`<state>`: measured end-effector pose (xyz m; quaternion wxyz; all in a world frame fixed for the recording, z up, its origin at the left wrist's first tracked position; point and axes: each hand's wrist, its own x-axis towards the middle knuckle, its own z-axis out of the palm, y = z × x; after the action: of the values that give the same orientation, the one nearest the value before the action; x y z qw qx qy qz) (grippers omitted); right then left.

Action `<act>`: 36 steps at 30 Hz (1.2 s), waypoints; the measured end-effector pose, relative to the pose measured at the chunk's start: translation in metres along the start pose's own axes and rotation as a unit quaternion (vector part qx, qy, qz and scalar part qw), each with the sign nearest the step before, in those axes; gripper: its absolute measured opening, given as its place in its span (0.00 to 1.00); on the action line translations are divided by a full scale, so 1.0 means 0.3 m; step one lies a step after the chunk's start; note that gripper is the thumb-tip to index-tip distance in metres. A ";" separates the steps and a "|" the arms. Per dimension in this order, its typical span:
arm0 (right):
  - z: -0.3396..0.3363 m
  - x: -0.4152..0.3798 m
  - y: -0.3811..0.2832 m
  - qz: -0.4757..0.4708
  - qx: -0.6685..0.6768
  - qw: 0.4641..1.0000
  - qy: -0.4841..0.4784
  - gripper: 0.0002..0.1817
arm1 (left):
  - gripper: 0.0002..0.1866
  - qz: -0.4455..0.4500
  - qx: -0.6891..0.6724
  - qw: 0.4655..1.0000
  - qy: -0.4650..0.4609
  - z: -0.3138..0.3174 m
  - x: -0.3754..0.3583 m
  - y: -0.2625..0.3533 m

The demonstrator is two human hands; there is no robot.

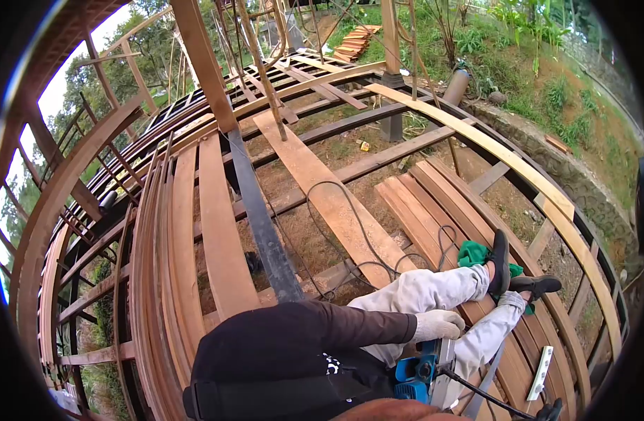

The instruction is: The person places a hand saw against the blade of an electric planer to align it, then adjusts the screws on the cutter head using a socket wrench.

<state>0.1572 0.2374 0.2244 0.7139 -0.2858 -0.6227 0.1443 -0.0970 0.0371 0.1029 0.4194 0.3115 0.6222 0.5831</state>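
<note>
Black top [287, 365] with white print [331, 365], brownish sleeve [378, 327], pale glove [430, 327] on left hand [441, 328], whitish trousers [434, 291], dark shoes [500, 263].

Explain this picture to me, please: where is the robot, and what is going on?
There is no robot. This single picture comes from a camera on a person's head, whose lens bends straight lines. Along the bottom are dark clothing and pale trousers, apparently the wearer's. A white-gloved hand, seemingly the left, is at a blue power tool; its grip is hard to see. I cannot make out the right hand. Long wooden planks lie across an open frame of beams above the ground. A green cloth lies by the dark shoes.
</note>
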 end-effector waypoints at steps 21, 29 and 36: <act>-0.263 0.096 -0.078 0.143 -0.182 0.950 -0.211 0.27 | 0.17 0.156 0.120 0.980 0.035 0.081 -0.194 0.159; -0.317 0.111 0.044 0.097 -0.080 0.966 -0.227 0.29 | 0.16 0.042 -0.082 0.995 -0.048 0.066 -0.002 0.027; -0.213 0.258 -0.009 0.082 -0.098 0.966 -0.225 0.21 | 0.18 0.015 -0.068 0.996 -0.063 0.038 0.031 0.005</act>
<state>0.2332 0.2643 0.2846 0.5099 -0.3651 -0.7524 0.2014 -0.0913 0.0507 0.1034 0.4692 0.3276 0.5488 0.6094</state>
